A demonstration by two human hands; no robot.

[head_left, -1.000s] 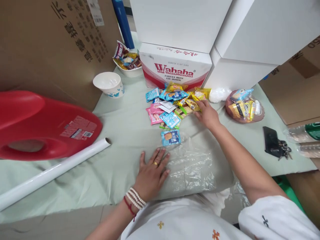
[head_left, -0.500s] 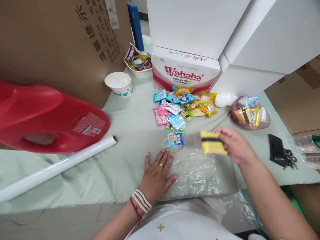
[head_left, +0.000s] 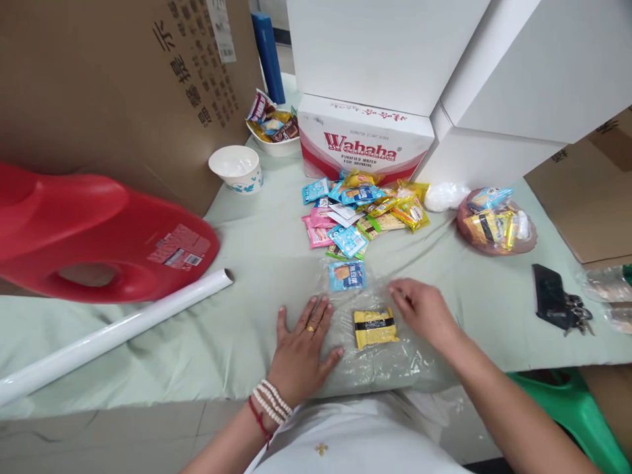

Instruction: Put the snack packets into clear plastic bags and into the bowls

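Note:
A clear plastic bag [head_left: 409, 362] lies flat on the cloth in front of me, wrinkled and shiny. On it rests a yellow snack packet [head_left: 375, 328] with a black band. My left hand [head_left: 306, 355] is spread flat at the bag's left side, ring and beaded bracelets showing. Just right of the packet, my right hand [head_left: 424, 313] is closed, thumb and fingertips pinched at the bag's upper edge. A blue snack packet [head_left: 347, 275] lies just beyond the bag. Farther back is a heap of snack packets [head_left: 368, 207] in blue, pink, green and yellow.
A red jug [head_left: 133, 230] and a white tube [head_left: 118, 336] lie at the left. Behind stand a paper bowl [head_left: 236, 169], a snack-filled bowl [head_left: 281, 146] and a Wahaha box [head_left: 365, 141]. At the right are a brown bowl [head_left: 461, 230] of snacks and keys [head_left: 577, 316] with a black case.
My right hand has let go of the yellow packet, which now lies on the plastic bag. That hand has moved left and nearer, to the bag's edge. My left hand stays flat.

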